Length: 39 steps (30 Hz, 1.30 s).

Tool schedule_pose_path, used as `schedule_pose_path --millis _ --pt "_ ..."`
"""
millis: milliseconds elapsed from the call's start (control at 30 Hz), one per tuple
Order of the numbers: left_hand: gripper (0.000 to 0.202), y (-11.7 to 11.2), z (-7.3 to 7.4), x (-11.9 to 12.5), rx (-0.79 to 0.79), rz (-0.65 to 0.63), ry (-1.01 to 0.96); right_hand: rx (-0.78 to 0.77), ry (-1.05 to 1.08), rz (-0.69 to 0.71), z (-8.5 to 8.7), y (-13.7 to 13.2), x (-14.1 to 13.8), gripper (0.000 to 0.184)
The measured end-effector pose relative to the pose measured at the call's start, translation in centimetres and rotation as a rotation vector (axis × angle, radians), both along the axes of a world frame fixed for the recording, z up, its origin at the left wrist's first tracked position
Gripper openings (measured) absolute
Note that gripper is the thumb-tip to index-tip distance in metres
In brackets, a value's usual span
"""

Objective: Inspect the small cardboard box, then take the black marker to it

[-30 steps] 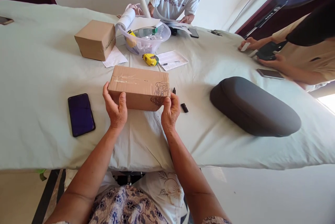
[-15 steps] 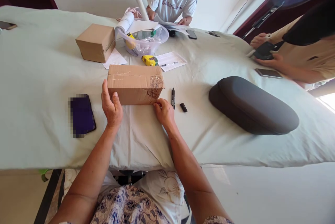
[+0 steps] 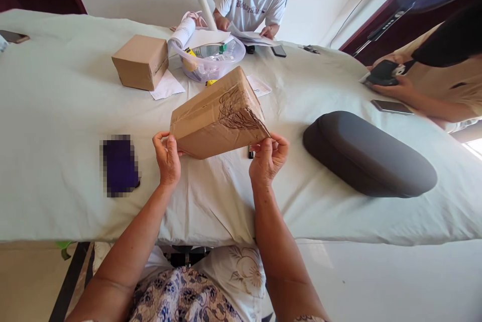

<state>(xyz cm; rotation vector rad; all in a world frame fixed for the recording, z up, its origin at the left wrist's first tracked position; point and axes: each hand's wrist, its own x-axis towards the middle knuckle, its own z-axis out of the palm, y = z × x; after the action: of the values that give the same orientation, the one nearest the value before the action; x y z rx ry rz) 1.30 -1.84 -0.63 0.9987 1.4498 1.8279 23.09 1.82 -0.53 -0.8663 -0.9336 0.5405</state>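
Note:
Between my hands a brown cardboard box (image 3: 211, 121) is tilted, its right end raised and turned so that dark scribbled lines show on its sides and edge. My left hand (image 3: 167, 159) grips the lower left end, thumb in front. At the lower right corner my right hand (image 3: 268, 159) pinches the cardboard between thumb and fingers. A black marker (image 3: 251, 151) lies behind the right hand, mostly hidden by the box and hand. Behind the box, only a sliver of a yellow tape measure (image 3: 211, 82) shows.
A second cardboard box (image 3: 140, 62) and a clear plastic basin (image 3: 211, 68) with papers and a bottle stand farther back. Left lies a dark purple phone-like object (image 3: 121, 166); right, a large grey case (image 3: 369, 153). Two people sit around the table, one holding papers (image 3: 250, 36).
Lying flat before, the box is now lifted at its right end and tilted. My right hand has moved up and right with its corner, and the marker is now largely covered.

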Motion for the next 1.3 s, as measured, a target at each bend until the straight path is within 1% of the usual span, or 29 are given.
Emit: schedule_pose_path --millis 67,100,267,333,367,433,500,533,667,733,800,900,967,1033,1100,1167,1300 --pt "0.061 0.1 -0.2 0.0 -0.023 -0.024 -0.060 0.038 -0.055 0.021 -0.1 0.0 -0.1 0.027" --pt "0.061 0.2 -0.3 0.0 -0.024 -0.029 -0.078 0.048 -0.102 0.029 -0.3 0.0 -0.3 0.032" --pt "0.058 0.6 -0.4 -0.6 -0.023 -0.028 -0.117 0.018 -0.341 0.082 -1.2 -0.6 -1.8 0.079" --pt "0.057 0.6 -0.2 -0.8 -0.014 -0.007 -0.109 0.009 -0.391 0.115 -1.3 -0.9 -2.1 0.091" --pt "0.057 0.5 0.0 -0.9 -0.007 0.016 -0.095 0.005 -0.405 0.123 -1.2 -1.0 -2.2 0.094" --pt "0.058 0.4 0.3 -1.2 0.024 0.086 -0.050 -0.008 -0.410 0.113 -1.0 -1.2 -2.3 0.093" --pt "0.061 0.4 0.5 -1.5 0.077 0.127 -0.001 -0.027 -0.376 0.089 -0.8 -1.2 -2.3 0.085" --pt "0.063 0.4 0.5 -1.6 0.105 0.119 0.018 -0.042 -0.342 0.082 -0.8 -1.2 -2.2 0.079" --pt "0.077 0.5 0.4 -1.5 0.189 -0.005 0.127 -0.142 -0.208 0.073 -0.8 -0.7 -2.0 0.057" --pt "0.082 0.3 0.2 -1.2 0.192 -0.029 0.227 -0.192 -0.197 0.046 -0.9 -0.6 -2.1 0.051" --pt "0.084 0.1 0.0 -0.7 0.171 -0.019 0.345 -0.226 -0.216 0.008 -0.9 -0.8 -2.3 0.047" --pt "0.094 -0.2 -0.2 -0.2 0.173 0.056 0.564 -0.303 -0.317 -0.063 -0.7 -1.3 -2.7 0.049" --pt "0.102 -0.3 -0.3 0.0 0.191 0.124 0.716 -0.362 -0.430 -0.123 -0.7 -1.7 -3.1 0.055" --pt "0.105 -0.4 -0.4 0.2 0.191 0.161 0.836 -0.395 -0.514 -0.155 -0.8 -1.9 -3.4 0.063" --pt "0.106 -0.4 -0.3 0.5 0.160 0.167 0.896 -0.416 -0.546 -0.133 -1.1 -2.0 -3.9 0.069" --pt "0.106 -0.5 -0.1 0.7 0.107 0.170 0.913 -0.439 -0.557 -0.099 -1.4 -2.1 -4.3 0.072" --pt "0.099 -0.7 0.2 1.0 0.025 0.212 0.927 -0.463 -0.565 -0.108 -1.8 -2.2 -4.7 0.073"
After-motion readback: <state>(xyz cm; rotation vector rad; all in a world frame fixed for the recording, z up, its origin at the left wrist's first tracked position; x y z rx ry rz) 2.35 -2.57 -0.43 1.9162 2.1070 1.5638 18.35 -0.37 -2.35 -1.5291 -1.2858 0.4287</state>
